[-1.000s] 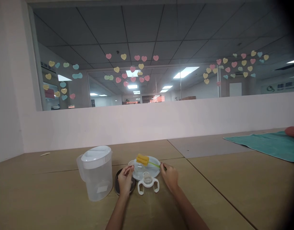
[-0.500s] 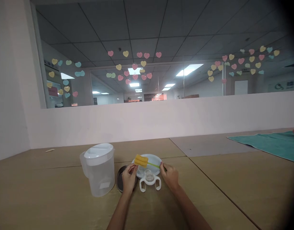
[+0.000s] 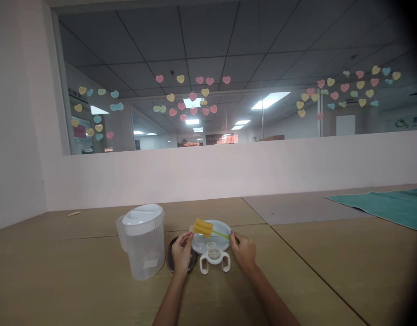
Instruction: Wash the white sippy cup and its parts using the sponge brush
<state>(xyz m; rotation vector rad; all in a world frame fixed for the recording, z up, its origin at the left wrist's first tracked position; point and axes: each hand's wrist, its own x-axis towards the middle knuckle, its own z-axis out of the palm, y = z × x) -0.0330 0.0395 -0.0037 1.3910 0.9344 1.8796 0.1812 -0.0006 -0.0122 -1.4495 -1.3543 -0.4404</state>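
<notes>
White two-handled ring [image 3: 215, 261] on the worktop [image 3: 93, 280], six o'clock of the white plate [image 3: 225, 227]. Left hand [image 3: 182, 253] at eight, over the dark round dish [image 3: 170, 259]; fingers pinched on a clear rimmed piece [image 3: 191, 228], shape unclear. Right hand [image 3: 244, 250] at four, fingers clamped on the handle of a yellow sponge brush [image 3: 203, 227]. Brush head over the plate, just beside the left fingers; has eased slightly toward three o'clock. Probably a short stroke; contact unclear. Lidded pitcher [image 3: 145, 253] at nine; teal cloth [image 3: 391, 206] at two.
</notes>
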